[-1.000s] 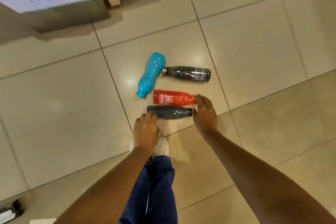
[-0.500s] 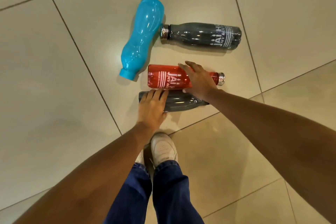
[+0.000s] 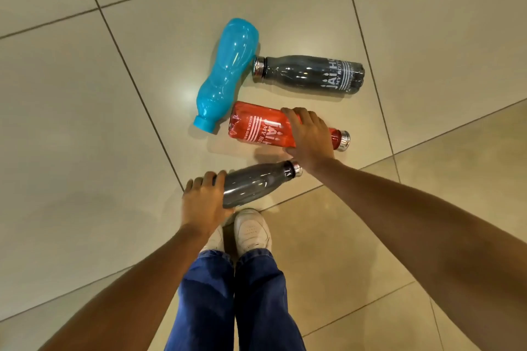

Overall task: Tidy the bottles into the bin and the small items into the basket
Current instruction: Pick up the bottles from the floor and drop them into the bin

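Note:
Several bottles lie on the tiled floor. My left hand (image 3: 204, 204) grips the base end of a dark grey bottle (image 3: 258, 182), whose neck is tilted up to the right. My right hand (image 3: 309, 135) is wrapped over the middle of a red bottle (image 3: 253, 125) with white lettering and a silver cap. Further away lies a blue plastic bottle (image 3: 228, 71), cap toward me. A second dark grey bottle (image 3: 310, 74) with white lettering lies to its right, its silver neck touching the blue one. No bin or basket is in view.
My white shoes (image 3: 251, 232) and blue jeans (image 3: 236, 302) stand directly below the grey bottle. Beige floor tiles (image 3: 85, 137) with dark grout lines spread all around.
My left hand has closed on the near grey bottle and pulled it toward my feet, neck tilted. My right hand has closed over the red bottle. The view has dropped closer to the floor.

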`<state>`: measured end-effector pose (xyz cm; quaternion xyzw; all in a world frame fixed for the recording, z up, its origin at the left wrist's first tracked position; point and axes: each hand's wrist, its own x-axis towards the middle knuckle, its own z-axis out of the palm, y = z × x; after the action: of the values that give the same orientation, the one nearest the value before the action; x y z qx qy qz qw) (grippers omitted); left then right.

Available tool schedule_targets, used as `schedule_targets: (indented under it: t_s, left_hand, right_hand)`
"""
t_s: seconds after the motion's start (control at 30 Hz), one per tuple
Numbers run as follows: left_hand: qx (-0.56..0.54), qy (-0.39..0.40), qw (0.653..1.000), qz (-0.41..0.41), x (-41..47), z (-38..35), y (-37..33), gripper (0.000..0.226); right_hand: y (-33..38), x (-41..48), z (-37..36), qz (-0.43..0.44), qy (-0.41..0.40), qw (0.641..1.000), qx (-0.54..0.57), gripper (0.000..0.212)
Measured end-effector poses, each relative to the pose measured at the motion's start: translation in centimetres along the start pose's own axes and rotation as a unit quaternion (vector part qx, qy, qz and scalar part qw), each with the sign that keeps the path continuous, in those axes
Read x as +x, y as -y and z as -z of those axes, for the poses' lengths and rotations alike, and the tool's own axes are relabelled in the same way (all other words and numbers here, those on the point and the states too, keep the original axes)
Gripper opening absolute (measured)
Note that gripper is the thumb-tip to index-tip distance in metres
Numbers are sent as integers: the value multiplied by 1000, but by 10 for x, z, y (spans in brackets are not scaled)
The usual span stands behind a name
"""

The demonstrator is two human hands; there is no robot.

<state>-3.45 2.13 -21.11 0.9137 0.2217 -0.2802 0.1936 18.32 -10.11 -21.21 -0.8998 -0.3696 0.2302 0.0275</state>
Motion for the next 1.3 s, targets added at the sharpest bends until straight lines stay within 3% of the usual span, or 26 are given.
schedule_targets:
  t_s: [0.33, 0.53, 0.67, 0.8, 0.93, 1.1, 1.3]
  left_hand:
    - [-111, -20, 978, 178, -96, 93, -23, 74]
    - [-214, -63, 931, 287, -151, 169, -43, 81]
    - [-262, -110, 915, 287, -190, 225, -48, 82]
    - [-284, -160, 912, 248, -227, 289, -46, 82]
    - [-337, -188, 892, 237, -268, 348, -51, 84]
    - [-413, -230, 843, 257, -322, 409, -70, 88]
    - [-473, -259, 805, 246, -361, 464, -69, 52]
  right_hand:
    - [32, -71, 104, -25, -79, 996, 44, 84]
    - [66, -116, 192, -68, -125, 985, 102, 88]
    - [91, -143, 259, -92, -160, 974, 134, 88]
    - [111, -178, 319, -60, -220, 962, 152, 89]
    - [130, -204, 376, -99, -184, 945, 252, 93]
    - [157, -226, 443, -98, -172, 905, 378, 83]
    - [199, -221, 502, -56, -179, 905, 381, 86]
